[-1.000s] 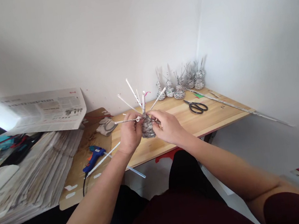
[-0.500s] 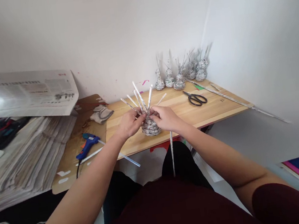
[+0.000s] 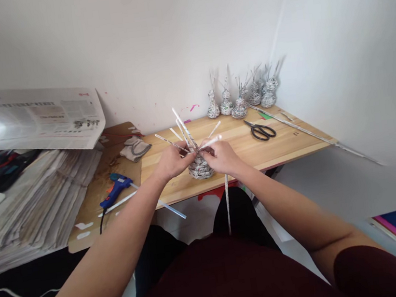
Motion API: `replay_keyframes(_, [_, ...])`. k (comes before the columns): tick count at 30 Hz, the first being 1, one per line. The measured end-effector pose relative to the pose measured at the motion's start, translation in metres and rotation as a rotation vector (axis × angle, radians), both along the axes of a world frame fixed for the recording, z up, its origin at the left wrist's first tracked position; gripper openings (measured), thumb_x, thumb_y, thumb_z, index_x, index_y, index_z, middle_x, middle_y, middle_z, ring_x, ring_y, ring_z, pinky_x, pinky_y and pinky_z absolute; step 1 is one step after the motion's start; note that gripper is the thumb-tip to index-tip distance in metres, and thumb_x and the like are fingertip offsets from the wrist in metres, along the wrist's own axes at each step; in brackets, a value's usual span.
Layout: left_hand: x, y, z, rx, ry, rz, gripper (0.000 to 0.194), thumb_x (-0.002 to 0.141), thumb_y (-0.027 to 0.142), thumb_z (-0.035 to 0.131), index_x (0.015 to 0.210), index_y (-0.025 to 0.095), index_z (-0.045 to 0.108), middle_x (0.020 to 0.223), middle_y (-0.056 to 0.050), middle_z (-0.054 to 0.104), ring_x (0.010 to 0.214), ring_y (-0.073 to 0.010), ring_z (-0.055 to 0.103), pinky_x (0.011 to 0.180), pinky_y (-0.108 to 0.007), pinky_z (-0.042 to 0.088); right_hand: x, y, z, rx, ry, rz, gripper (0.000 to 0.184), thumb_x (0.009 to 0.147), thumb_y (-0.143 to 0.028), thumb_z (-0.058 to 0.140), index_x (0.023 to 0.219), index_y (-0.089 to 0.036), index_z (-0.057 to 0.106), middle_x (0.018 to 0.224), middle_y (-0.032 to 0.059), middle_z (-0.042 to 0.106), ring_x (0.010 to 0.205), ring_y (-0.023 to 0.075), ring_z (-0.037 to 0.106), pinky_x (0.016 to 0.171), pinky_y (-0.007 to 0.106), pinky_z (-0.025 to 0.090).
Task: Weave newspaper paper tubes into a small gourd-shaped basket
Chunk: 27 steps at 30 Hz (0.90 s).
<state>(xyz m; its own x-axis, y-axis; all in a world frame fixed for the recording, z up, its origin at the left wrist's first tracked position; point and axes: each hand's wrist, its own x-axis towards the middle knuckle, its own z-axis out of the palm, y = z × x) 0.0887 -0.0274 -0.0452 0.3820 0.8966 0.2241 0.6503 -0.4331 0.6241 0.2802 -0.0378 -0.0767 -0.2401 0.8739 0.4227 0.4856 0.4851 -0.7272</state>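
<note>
A small woven basket of rolled newspaper (image 3: 199, 168) stands near the front edge of the wooden table (image 3: 285, 145). Several white paper spokes (image 3: 183, 128) stick up and outward from its top. My left hand (image 3: 171, 162) is closed on the basket's left side, fingers pinching among the spokes. My right hand (image 3: 221, 157) is closed on its right side, holding a paper tube that bends across the top. One long paper tube (image 3: 227, 203) hangs down from the basket over the table edge toward my lap.
A row of finished woven pieces (image 3: 241, 101) stands against the wall, with black scissors (image 3: 261, 130) and a long thin rod (image 3: 313, 137) beside them. At left lie a blue glue gun (image 3: 115, 188), a grey cloth (image 3: 134, 148) and stacked newspapers (image 3: 33, 199).
The working tube that pointed left a second ago now hangs down over the table edge. Both hands stay on the basket, and one spoke has been bent sideways over the top.
</note>
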Motion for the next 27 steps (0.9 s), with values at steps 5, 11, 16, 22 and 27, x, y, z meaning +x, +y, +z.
replay_keyframes(5, [0.009,-0.007,0.003,-0.014,-0.072,0.064,0.012,0.075,0.026,0.058,0.080,0.018,0.065,0.072,0.000,0.069,0.070,-0.0161,0.064,0.064,-0.024,0.048,0.000,0.001,-0.011,0.035,0.136,0.006,0.012,0.085,-0.024,0.063,0.084,-0.019,0.074,0.076,0.0010,0.073,0.065,0.0135,0.063,0.062,0.023,0.043])
replay_keyframes(11, [0.016,-0.011,0.005,0.011,-0.055,0.108,0.010,0.073,0.021,0.056,0.079,0.019,0.065,0.072,0.000,0.070,0.070,-0.0161,0.064,0.065,-0.023,0.048,0.000,0.003,-0.012,-0.044,0.231,0.000,0.014,0.082,-0.024,0.065,0.085,-0.018,0.077,0.077,0.0012,0.076,0.064,0.0132,0.064,0.059,0.023,0.044])
replay_keyframes(16, [0.017,-0.013,0.006,0.014,-0.004,0.166,0.013,0.076,0.023,0.058,0.083,0.018,0.068,0.080,-0.002,0.074,0.071,-0.0164,0.067,0.069,-0.024,0.051,0.002,0.004,-0.003,-0.038,0.100,-0.049,0.020,0.081,-0.014,0.062,0.090,-0.019,0.078,0.083,0.0028,0.078,0.072,0.0158,0.069,0.068,0.025,0.050])
replay_keyframes(22, [0.017,-0.013,0.005,0.035,0.033,0.174,0.015,0.079,0.023,0.059,0.087,0.018,0.071,0.084,-0.003,0.076,0.072,-0.0170,0.068,0.073,-0.025,0.053,0.000,0.006,0.001,0.003,0.024,-0.016,0.015,0.083,-0.020,0.068,0.092,-0.021,0.080,0.091,0.0037,0.080,0.082,0.0174,0.073,0.075,0.026,0.052])
replay_keyframes(27, [0.015,-0.012,0.003,0.038,0.011,0.152,0.017,0.080,0.024,0.059,0.089,0.018,0.071,0.082,-0.003,0.075,0.073,-0.0175,0.068,0.074,-0.026,0.053,0.000,0.005,0.003,-0.043,-0.033,-0.091,0.013,0.084,-0.022,0.068,0.084,-0.018,0.081,0.078,0.0051,0.079,0.069,0.0168,0.070,0.065,0.025,0.047])
